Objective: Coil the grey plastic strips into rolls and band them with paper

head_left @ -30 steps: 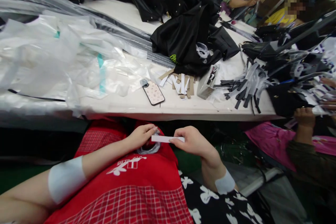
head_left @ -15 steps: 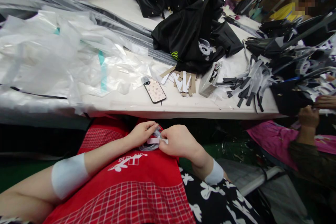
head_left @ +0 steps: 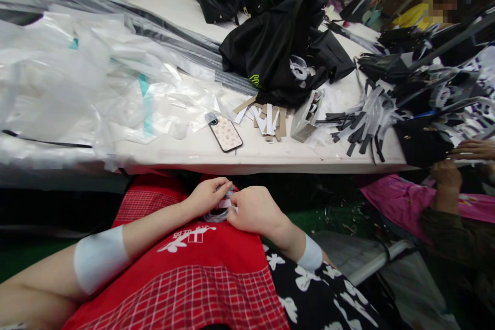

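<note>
Our right hand [head_left: 251, 210] has a lane along the white table's [head_left: 270, 159] front edge.
We'd pass below the smartphone [head_left: 227, 135]; translucent plastic packaging [head_left: 65, 95] blocks our left, black-tipped straps [head_left: 361, 124] our right.

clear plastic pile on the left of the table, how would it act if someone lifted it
The clear plastic pile would probably be floppy, since it lies crumpled and wrinkled on the table. It looks thin and translucent, so likely light for its bulk. Its glossy shine suggests the layers may slip over each other.
</note>
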The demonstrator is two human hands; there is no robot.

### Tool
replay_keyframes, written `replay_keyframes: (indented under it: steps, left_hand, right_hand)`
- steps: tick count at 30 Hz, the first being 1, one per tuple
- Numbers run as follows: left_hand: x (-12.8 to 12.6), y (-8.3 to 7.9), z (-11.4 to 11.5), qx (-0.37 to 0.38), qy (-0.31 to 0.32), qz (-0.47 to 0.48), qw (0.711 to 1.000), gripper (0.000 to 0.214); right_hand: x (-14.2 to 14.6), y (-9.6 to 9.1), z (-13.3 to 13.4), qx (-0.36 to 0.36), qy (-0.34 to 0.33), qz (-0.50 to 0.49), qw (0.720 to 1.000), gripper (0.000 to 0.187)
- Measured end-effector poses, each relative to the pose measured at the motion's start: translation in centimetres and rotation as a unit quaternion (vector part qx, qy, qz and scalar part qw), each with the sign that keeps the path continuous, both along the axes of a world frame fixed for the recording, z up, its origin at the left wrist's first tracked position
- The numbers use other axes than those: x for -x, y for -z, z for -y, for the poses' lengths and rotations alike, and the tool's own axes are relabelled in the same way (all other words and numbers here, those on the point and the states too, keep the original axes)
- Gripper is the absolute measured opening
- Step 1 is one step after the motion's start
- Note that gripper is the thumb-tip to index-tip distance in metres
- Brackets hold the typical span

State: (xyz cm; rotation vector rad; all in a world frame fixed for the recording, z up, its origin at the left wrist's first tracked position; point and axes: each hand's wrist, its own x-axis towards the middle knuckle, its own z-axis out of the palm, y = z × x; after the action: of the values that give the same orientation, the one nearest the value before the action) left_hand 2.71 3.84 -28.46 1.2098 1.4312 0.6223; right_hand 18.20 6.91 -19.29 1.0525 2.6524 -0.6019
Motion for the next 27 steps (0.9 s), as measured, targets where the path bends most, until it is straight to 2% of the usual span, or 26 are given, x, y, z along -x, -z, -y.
replay_keyframes:
  steps: [5,10,16,19,22,25,27]
  left_hand:
    - [0.1,0.1,0.0,-0.024,-0.004,-0.009,1.0,0.037]
    - [0.0,0.2,0.0,-0.015,0.008,-0.001,1.0,0.037]
    - [0.4,0.9,-0.1,-0.009,0.011,0.029,0.999,0.035]
    - [0.8,0.8,-0.2,-0.023,0.013,0.038,0.999,0.035]
    - [1.1,0.0,-0.3,-0.046,0.029,0.041,0.998,0.034]
    - [1.1,-1.0,-0.3,-0.064,0.074,0.05,0.994,0.035]
    - [0.9,-1.3,-0.2,-0.084,0.097,0.035,0.991,0.033]
  right_hand:
    - [-0.1,0.0,0.0,0.02,-0.021,-0.044,0.999,0.024]
    - [0.5,0.8,0.0,0.006,-0.012,-0.018,1.0,0.024]
    - [0.9,2.4,-0.6,-0.002,0.046,0.003,0.999,0.024]
    - [-0.3,3.3,-1.8,0.048,0.085,-0.048,0.994,0.027]
    - [-2.0,4.2,-3.0,0.16,0.137,-0.151,0.966,0.029]
    - [-2.9,5.5,-3.6,0.297,0.185,-0.256,0.901,0.027]
    - [-2.8,6.5,-3.6,0.353,0.216,-0.297,0.861,0.029]
